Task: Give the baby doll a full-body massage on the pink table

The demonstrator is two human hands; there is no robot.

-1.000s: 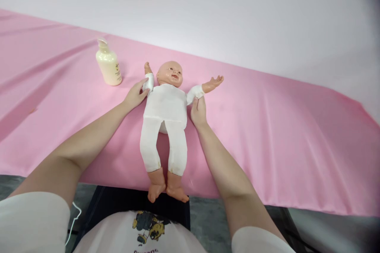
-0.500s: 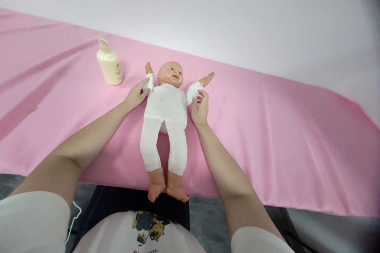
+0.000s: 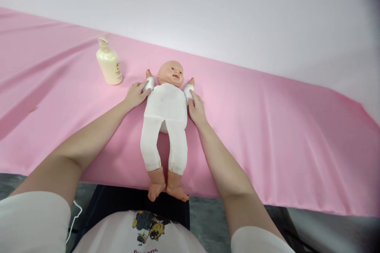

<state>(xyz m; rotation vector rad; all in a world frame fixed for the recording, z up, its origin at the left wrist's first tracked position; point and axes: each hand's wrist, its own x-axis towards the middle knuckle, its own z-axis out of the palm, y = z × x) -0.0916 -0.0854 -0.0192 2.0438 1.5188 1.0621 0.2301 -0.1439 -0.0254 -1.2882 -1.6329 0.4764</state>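
Pink cloth (image 3: pixel 267 126): bottle (image 3: pixel 109 63) left of doll (image 3: pixel 166 106); both hands hold doll's arms.

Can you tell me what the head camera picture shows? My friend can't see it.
A doll in white lies face up on a pink cloth. The left hand and right hand each touch one of its arms. A cream bottle stands to its left.
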